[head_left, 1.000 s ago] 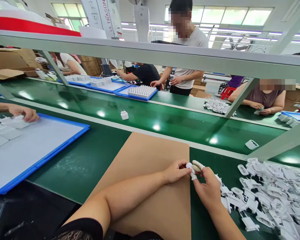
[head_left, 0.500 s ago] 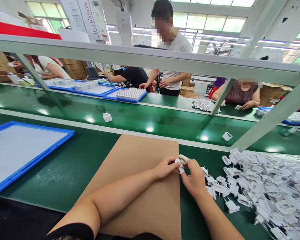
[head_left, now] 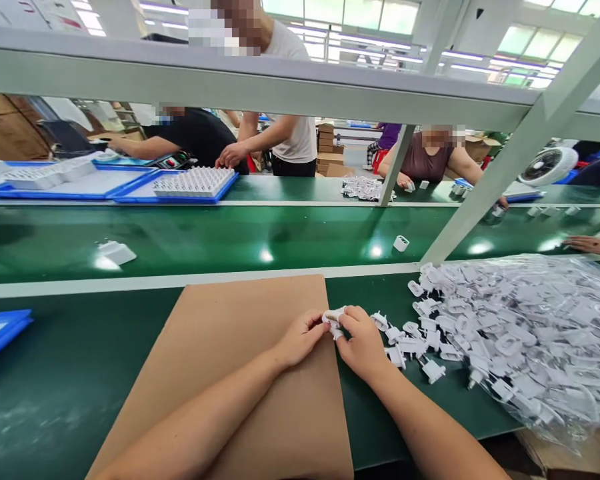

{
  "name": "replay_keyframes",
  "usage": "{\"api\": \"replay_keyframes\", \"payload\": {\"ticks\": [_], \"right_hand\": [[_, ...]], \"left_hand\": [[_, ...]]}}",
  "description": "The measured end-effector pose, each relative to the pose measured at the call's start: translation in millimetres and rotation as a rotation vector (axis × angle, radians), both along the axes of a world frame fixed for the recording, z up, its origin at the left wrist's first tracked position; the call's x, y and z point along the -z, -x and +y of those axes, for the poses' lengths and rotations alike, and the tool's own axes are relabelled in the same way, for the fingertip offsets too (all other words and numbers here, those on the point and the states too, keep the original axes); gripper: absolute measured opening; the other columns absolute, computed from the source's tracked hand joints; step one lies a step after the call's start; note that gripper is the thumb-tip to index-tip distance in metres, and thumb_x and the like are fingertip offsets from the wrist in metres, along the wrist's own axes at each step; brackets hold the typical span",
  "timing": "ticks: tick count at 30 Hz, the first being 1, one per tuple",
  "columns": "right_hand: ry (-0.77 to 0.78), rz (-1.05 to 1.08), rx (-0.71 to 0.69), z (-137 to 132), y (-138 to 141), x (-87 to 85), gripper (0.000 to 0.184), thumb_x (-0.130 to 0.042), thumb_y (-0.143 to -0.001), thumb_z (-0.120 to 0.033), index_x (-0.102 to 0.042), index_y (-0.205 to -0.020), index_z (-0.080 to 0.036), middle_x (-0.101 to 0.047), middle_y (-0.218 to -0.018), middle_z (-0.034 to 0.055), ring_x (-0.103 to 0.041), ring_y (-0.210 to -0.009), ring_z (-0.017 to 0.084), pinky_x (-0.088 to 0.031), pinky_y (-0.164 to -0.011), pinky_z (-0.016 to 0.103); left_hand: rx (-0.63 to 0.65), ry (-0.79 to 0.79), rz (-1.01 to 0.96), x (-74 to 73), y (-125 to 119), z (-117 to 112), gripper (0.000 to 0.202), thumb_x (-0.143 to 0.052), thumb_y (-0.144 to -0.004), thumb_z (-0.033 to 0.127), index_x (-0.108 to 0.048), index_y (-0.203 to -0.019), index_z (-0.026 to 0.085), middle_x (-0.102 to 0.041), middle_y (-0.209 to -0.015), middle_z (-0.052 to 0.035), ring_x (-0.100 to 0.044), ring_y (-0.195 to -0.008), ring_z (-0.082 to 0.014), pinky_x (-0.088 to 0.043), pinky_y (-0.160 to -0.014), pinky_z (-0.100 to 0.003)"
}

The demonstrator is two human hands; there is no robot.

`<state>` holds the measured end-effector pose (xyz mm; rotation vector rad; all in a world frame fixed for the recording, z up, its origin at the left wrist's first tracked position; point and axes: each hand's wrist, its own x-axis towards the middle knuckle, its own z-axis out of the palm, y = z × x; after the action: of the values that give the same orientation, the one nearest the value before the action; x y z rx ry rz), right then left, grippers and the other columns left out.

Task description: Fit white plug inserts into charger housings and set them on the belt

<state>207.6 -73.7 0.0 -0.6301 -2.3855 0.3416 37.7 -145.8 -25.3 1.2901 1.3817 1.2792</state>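
Over the right edge of a brown cardboard sheet [head_left: 250,373], my two hands meet at a small white plastic plug part [head_left: 333,319]. My left hand [head_left: 300,339] pinches its left side between thumb and fingertips. From the right, my right hand [head_left: 364,341] grips it with thumb and index finger; pale covers seem to wrap those fingertips. Fingers hide much of the part, so its exact shape is unclear. Just right of my right hand, loose white plug pieces [head_left: 405,340] with pins spill from a large heap of the same pieces [head_left: 520,340].
Clear plastic film [head_left: 575,427] lies about the heap. A green conveyor belt [head_left: 220,233] runs beyond the bench, carrying a white adapter [head_left: 116,253] and a white housing [head_left: 401,243]. A slanted metal post [head_left: 485,200] stands behind the heap. Co-workers sit and stand across the belt.
The view has swung right, so the blue tray at left has mostly left the frame. Both hands still hold the white part together, turned slightly. The adapter on the belt appears nearer and farther left.
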Motion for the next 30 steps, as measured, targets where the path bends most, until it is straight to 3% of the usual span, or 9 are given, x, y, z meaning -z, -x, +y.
{"api": "replay_keyframes", "payload": {"ticks": [5,8,13,16,22,26,30], "right_hand": [[0.046,0.002,-0.004,-2,0,-3.1,0.028,-0.056,-0.074,0.0,-0.064,-0.088,-0.024,-0.065,-0.092,0.0052,-0.06,-0.086,0.023,-0.05,-0.074,0.033],[0.058,0.031,-0.005,-2,-2,-7.2,0.032,-0.052,-0.071,0.001,-0.063,-0.088,-0.023,-0.066,-0.093,0.0062,-0.06,-0.089,0.024,-0.051,-0.076,0.034],[0.06,0.072,-0.008,4,-6,-7.9,0.032,-0.049,-0.077,-0.009,-0.065,-0.101,-0.023,-0.068,-0.097,0.0076,-0.062,-0.094,0.027,-0.051,-0.08,0.039],[0.109,0.038,-0.079,11,-4,-1.3,0.037,-0.049,-0.076,-0.014,-0.065,-0.108,-0.024,-0.068,-0.1,0.0065,-0.065,-0.087,0.025,-0.051,-0.071,0.036],[0.216,-0.097,-0.205,12,6,11.8,0.031,-0.049,-0.078,-0.024,-0.068,-0.102,-0.025,-0.069,-0.098,0.0048,-0.068,-0.075,0.022,-0.051,-0.064,0.033],[0.269,-0.258,-0.209,8,8,7.4,0.031,-0.047,-0.077,-0.02,-0.067,-0.101,-0.024,-0.068,-0.099,0.0041,-0.067,-0.074,0.02,-0.048,-0.062,0.031],[0.273,-0.329,-0.209,8,8,4.4,0.027,-0.047,-0.08,-0.016,-0.064,-0.1,-0.023,-0.066,-0.102,0.0042,-0.067,-0.077,0.019,-0.048,-0.066,0.029]], "left_hand": [[0.011,-0.009,-0.101,1.9,2,-1,0.027,-0.054,-0.089,0.037,-0.071,-0.088,0.016,-0.07,-0.09,-0.0056,-0.059,-0.087,-0.0208,-0.047,-0.084,-0.031],[-0.077,-0.015,-0.213,7.3,0,3,0.027,-0.055,-0.085,0.037,-0.072,-0.089,0.016,-0.07,-0.085,-0.0048,-0.059,-0.082,-0.0192,-0.047,-0.082,-0.031],[-0.26,-0.024,-0.471,17.6,-5,21,0.039,-0.068,-0.082,0.051,-0.071,-0.094,0.014,-0.071,-0.087,-0.0068,-0.064,-0.081,-0.0189,-0.05,-0.082,-0.034],[-0.319,-0.057,-0.576,19.6,1,32,0.047,-0.076,-0.078,0.058,-0.071,-0.089,0.012,-0.071,-0.083,-0.0067,-0.063,-0.076,-0.0165,-0.049,-0.082,-0.035],[-0.271,-0.052,-0.598,10.4,8,32,0.054,-0.09,-0.062,0.058,-0.075,-0.083,0.011,-0.072,-0.082,-0.0059,-0.061,-0.076,-0.0146,-0.048,-0.089,-0.037],[-0.29,-0.008,-0.585,1.2,7,25,0.057,-0.096,-0.05,0.055,-0.077,-0.08,0.012,-0.07,-0.082,-0.0029,-0.058,-0.077,-0.0125,-0.045,-0.09,-0.035],[-0.301,0.004,-0.581,-7.2,7,21,0.055,-0.097,-0.05,0.055,-0.076,-0.076,0.012,-0.068,-0.079,-0.0017,-0.057,-0.077,-0.0123,-0.044,-0.09,-0.034]]}}
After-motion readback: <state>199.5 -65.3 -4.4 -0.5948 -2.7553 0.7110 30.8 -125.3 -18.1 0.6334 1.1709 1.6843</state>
